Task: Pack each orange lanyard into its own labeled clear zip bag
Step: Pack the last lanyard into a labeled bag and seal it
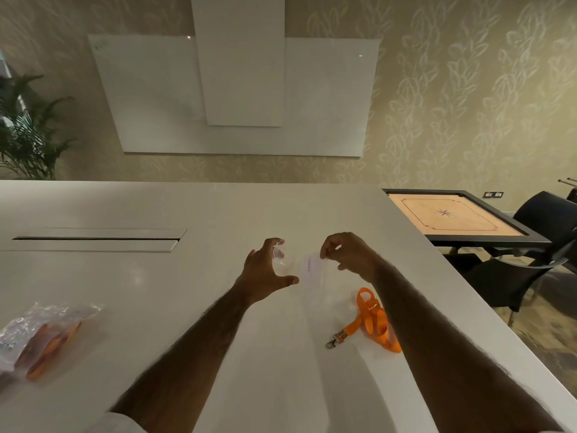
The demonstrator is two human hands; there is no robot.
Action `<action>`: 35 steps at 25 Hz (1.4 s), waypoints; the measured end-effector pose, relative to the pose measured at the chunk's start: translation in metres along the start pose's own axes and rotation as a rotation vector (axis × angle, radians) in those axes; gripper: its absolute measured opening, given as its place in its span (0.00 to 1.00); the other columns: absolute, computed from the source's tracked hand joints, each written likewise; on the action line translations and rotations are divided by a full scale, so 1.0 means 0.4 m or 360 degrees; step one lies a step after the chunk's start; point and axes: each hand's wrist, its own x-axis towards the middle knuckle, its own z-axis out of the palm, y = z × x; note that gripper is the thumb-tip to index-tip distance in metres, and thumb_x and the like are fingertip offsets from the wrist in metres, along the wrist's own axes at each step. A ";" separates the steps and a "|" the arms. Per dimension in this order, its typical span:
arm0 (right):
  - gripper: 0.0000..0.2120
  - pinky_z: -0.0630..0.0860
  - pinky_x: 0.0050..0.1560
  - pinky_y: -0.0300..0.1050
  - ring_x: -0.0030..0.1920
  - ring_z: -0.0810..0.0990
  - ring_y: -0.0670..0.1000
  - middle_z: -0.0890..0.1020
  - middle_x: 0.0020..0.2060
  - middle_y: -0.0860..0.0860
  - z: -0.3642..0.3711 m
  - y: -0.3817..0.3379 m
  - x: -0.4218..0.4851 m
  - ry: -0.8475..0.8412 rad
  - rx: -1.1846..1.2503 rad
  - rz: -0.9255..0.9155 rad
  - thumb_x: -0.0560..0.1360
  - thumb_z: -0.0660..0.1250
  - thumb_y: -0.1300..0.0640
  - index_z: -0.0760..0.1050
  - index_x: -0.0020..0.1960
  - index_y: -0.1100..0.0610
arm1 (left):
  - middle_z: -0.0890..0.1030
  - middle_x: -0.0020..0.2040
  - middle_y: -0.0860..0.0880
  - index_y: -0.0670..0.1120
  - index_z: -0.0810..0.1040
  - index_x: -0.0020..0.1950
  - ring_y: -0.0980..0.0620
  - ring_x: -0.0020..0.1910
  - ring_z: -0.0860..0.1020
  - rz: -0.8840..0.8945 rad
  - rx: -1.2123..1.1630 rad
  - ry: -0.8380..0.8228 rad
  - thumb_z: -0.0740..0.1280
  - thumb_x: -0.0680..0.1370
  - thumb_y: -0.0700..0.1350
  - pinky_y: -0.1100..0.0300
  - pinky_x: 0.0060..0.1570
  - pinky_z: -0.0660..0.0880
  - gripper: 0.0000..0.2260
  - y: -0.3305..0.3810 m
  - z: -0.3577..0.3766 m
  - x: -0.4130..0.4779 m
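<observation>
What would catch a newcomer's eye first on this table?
Most likely the bright orange lanyard lying loose on the white table beside the right forearm. Next, the clear bag at the centre, pinched by the right hand, with the left hand at its other side. At the left edge lie packed bags showing orange.

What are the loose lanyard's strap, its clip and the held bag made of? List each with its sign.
Lanyard strap: flat woven fabric, probably polyester; matte orange, folds limply.
Clip: metal, judging by its dull silvery glint.
Clear zip bag: thin glossy plastic film; the table shows through it.
Its label: white, likely paper.
</observation>
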 end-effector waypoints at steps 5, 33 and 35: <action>0.08 0.83 0.48 0.58 0.39 0.83 0.62 0.84 0.39 0.66 -0.042 -0.028 0.019 0.0142 0.0362 0.0076 0.74 0.62 0.70 0.80 0.43 0.72 | 0.77 0.58 0.56 0.53 0.63 0.72 0.53 0.61 0.73 -0.0025 0.0019 -0.0013 0.76 0.61 0.66 0.52 0.68 0.64 0.45 -0.011 -0.016 0.009; 0.10 0.80 0.42 0.47 0.41 0.79 0.49 0.80 0.39 0.47 -0.047 -0.164 0.053 0.0354 -0.0191 -0.0304 0.70 0.65 0.69 0.83 0.45 0.60 | 0.72 0.68 0.53 0.46 0.61 0.74 0.52 0.67 0.71 0.0235 0.0293 -0.0073 0.79 0.64 0.63 0.46 0.78 0.50 0.46 0.061 -0.012 0.043; 0.11 0.79 0.40 0.44 0.41 0.79 0.48 0.80 0.39 0.47 -0.041 -0.167 0.058 0.0404 -0.0170 -0.0292 0.70 0.64 0.69 0.83 0.44 0.58 | 0.72 0.68 0.52 0.45 0.62 0.74 0.52 0.66 0.72 0.0260 0.0283 -0.0063 0.79 0.65 0.64 0.45 0.77 0.54 0.46 0.073 -0.012 0.046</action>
